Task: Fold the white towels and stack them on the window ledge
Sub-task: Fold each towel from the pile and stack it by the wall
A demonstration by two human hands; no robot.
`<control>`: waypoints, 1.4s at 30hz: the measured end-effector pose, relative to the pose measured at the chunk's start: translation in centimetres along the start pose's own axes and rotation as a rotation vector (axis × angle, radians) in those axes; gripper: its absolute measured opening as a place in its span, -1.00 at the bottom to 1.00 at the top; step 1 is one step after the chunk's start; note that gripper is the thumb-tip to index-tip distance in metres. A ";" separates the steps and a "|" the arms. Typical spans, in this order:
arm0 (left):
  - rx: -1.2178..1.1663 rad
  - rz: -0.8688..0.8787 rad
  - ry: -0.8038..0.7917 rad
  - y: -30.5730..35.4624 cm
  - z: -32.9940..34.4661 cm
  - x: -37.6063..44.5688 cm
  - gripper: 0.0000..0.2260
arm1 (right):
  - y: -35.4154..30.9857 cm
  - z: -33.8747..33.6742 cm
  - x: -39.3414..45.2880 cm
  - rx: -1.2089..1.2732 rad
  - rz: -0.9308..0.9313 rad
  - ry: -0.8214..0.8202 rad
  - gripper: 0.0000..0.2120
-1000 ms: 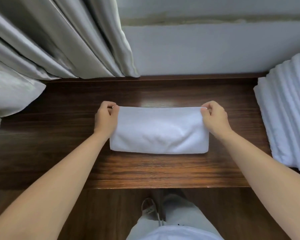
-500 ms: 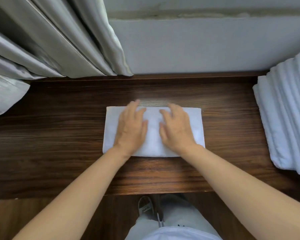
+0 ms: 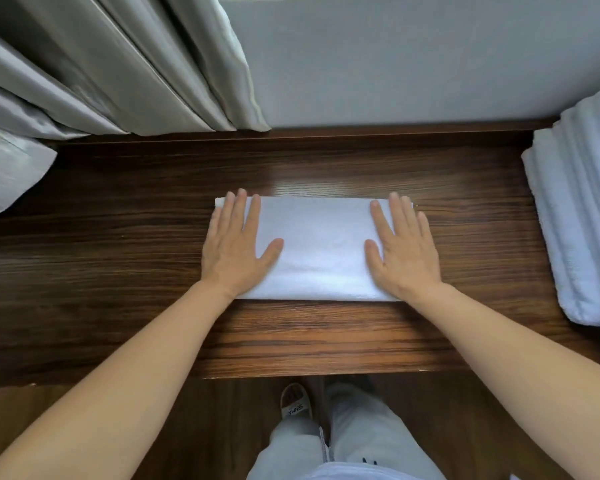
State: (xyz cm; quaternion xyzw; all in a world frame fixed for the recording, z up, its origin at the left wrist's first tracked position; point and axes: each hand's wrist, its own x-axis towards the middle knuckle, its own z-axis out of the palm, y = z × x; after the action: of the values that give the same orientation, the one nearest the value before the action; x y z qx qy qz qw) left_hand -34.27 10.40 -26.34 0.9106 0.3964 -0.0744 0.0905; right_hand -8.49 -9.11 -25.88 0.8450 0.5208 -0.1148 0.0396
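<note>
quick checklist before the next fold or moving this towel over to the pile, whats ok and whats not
1. Towel lies flat on the ledge, no bumps showing: ok.
2. Far edge straight and layers lined up: ok along the visible stretch; the corners under the hands cannot tell.
3. Left hand flat on the towel's left end, fingers spread: ok.
4. Right hand flat on the right end: ok.
5. Stack of folded towels at the right is tidy enough to take another: cannot tell, it is cut off by the frame.
6. Ledge between towel and stack free of clutter: ok.
7. Curtain clear of the towel: ok.
</note>
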 end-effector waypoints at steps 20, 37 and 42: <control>-0.020 -0.095 0.032 2.8 0.6 -0.5 -0.28 | -4.1 0.2 1.4 0.075 -0.033 0.062 -0.35; -0.147 -0.131 -0.589 -3.5 -10.6 9.9 -0.75 | 3.4 -10.9 11.8 0.259 0.071 -0.702 -0.75; -0.089 -0.104 -0.708 -2.9 -12.3 9.8 -0.79 | 3.3 -12.0 11.5 0.268 0.035 -0.785 -0.74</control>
State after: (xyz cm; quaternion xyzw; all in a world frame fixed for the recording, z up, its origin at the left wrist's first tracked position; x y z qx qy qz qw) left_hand -29.00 22.04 -16.74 0.8022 0.3891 -0.3722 0.2579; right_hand 1.22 1.61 -17.12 0.7434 0.4321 -0.4945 0.1271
